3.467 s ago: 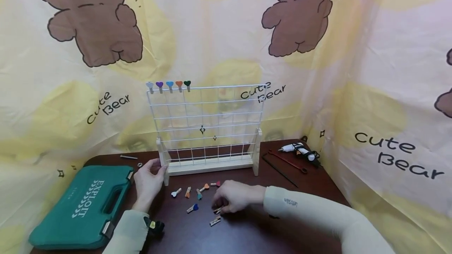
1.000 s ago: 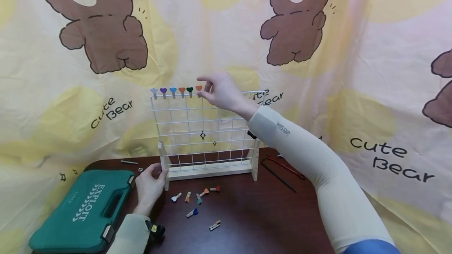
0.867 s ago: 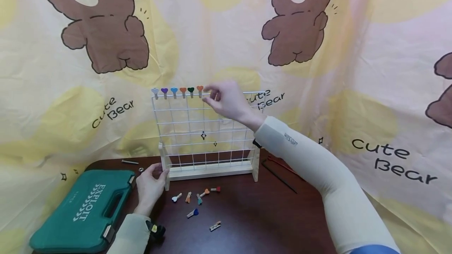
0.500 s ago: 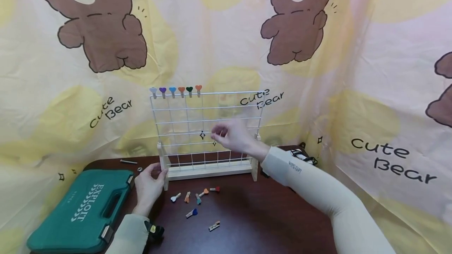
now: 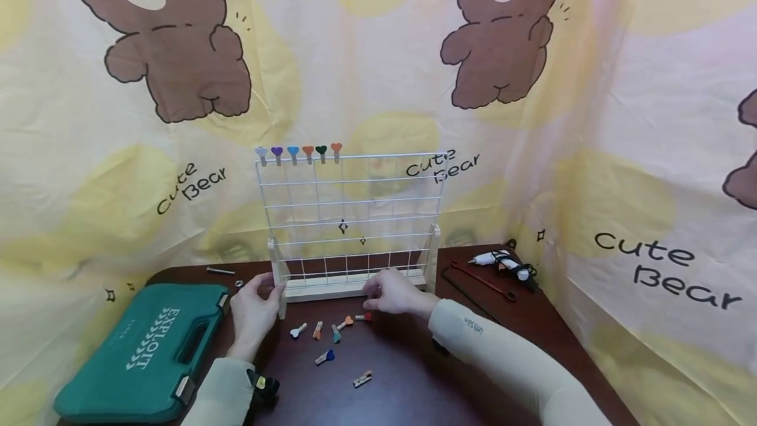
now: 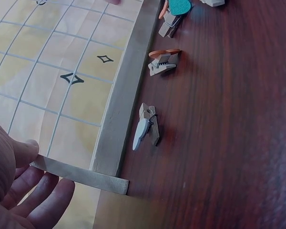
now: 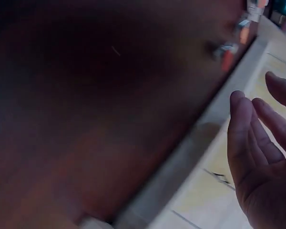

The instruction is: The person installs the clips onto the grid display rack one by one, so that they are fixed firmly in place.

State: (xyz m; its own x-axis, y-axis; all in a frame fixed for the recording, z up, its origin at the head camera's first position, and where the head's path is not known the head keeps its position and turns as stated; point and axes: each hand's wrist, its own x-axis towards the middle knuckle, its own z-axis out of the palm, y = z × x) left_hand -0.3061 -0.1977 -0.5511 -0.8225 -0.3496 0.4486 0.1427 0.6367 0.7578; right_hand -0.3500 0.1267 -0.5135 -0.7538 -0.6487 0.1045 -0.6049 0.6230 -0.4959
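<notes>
A white wire grid rack (image 5: 355, 201) on a wooden base stands on the table. My left hand (image 5: 254, 311) grips its left wooden foot, the thumb on one side and fingers on the other, as the left wrist view shows the foot (image 6: 81, 175). Several heart-topped clothespins (image 5: 308, 153) sit in a row along the left part of the top wire. My right hand (image 5: 395, 291) is in front of the base, just above a red clothespin (image 5: 364, 316); its fingers, loosely bent in the right wrist view, hold nothing. More clothespins lie loose, including a white one (image 6: 144, 125), a blue one (image 5: 325, 357) and a plain-looking one (image 5: 363, 379).
A green tool case (image 5: 142, 354) lies at the left. Behind it are a metal rod (image 5: 221, 271) and a small ring (image 5: 239, 283). At the right lie a white glue gun (image 5: 493, 259) with a dark cord, a red wrench (image 5: 486, 281) and a thin dark rod (image 5: 470, 291).
An orange clothespin went from the table to the top wire, after the dark green one. My right hand let go and came down to the loose clothespins. My left hand stayed on the rack.
</notes>
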